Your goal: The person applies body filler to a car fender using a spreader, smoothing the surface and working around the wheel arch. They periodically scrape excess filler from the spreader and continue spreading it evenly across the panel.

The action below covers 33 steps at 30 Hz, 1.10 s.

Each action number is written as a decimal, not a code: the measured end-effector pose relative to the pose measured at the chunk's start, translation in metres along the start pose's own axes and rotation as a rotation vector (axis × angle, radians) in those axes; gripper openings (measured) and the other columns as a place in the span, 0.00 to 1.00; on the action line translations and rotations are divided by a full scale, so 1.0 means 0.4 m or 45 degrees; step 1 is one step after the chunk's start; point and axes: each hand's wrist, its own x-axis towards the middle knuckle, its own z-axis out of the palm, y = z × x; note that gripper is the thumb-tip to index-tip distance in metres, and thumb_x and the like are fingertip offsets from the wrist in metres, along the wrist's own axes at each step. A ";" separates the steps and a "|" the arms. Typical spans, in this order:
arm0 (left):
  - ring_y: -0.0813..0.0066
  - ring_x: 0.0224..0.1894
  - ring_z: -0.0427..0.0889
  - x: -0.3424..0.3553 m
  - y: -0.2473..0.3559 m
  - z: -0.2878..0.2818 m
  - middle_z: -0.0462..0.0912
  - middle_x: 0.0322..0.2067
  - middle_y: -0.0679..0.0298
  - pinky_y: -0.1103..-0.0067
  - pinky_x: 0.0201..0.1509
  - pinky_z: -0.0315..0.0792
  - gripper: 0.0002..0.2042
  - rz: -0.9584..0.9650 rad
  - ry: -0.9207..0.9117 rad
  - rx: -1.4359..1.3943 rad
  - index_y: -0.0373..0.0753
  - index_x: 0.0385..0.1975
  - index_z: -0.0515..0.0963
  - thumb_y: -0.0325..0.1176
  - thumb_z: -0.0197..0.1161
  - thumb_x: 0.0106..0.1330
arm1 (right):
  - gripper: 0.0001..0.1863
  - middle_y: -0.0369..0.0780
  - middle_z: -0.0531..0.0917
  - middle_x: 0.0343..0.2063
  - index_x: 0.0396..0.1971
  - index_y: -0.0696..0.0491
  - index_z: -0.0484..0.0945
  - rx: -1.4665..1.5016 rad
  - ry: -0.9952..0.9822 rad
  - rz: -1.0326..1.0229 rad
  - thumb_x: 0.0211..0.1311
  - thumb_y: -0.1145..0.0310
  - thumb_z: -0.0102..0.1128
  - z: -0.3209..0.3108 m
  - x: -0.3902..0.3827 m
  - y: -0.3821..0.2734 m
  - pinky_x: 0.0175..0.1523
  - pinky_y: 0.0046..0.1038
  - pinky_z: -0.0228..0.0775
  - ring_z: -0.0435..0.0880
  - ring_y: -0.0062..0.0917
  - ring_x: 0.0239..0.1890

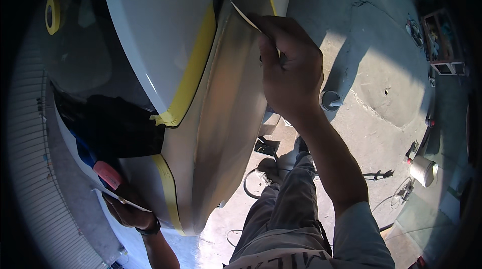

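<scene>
My right hand is closed in a pinch on a thin, pale flat spreader. The spreader's edge is at the upper part of a long tan vehicle panel; I cannot tell whether it touches. Smeared grey and brownish patches run along this panel. Strips of yellow masking tape border it where it meets the glossy white body panel. At the lower left, my left hand grips a thin flat board, seen nearly edge-on. Just beyond it is a pink rounded object of unclear kind.
A yellow tape roll rests on the dark glass at the upper left. On the concrete floor to the right stand a round can and a white bucket. Cables and hoses lie near my feet. A shelf unit stands far right.
</scene>
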 end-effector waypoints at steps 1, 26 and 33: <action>0.46 0.48 0.86 0.000 0.000 -0.002 0.84 0.50 0.44 0.59 0.50 0.81 0.28 0.002 -0.010 0.001 0.26 0.66 0.70 0.38 0.65 0.73 | 0.19 0.46 0.87 0.42 0.45 0.56 0.87 0.026 0.008 -0.022 0.54 0.85 0.57 0.004 -0.002 -0.002 0.46 0.33 0.81 0.88 0.40 0.42; 0.55 0.42 0.89 0.020 -0.016 -0.003 0.86 0.44 0.50 0.64 0.45 0.84 0.26 0.008 -0.051 -0.097 0.32 0.60 0.75 0.49 0.54 0.76 | 0.27 0.42 0.82 0.46 0.50 0.54 0.87 0.092 -0.179 -0.029 0.43 0.82 0.70 0.039 -0.411 -0.217 0.55 0.35 0.81 0.84 0.32 0.44; 0.56 0.43 0.89 0.004 -0.036 0.001 0.86 0.43 0.50 0.65 0.45 0.83 0.28 -0.074 -0.057 -0.217 0.31 0.64 0.72 0.49 0.57 0.76 | 0.26 0.42 0.82 0.44 0.48 0.54 0.88 0.130 -0.287 0.064 0.44 0.83 0.69 0.023 -0.474 -0.252 0.56 0.36 0.81 0.85 0.33 0.42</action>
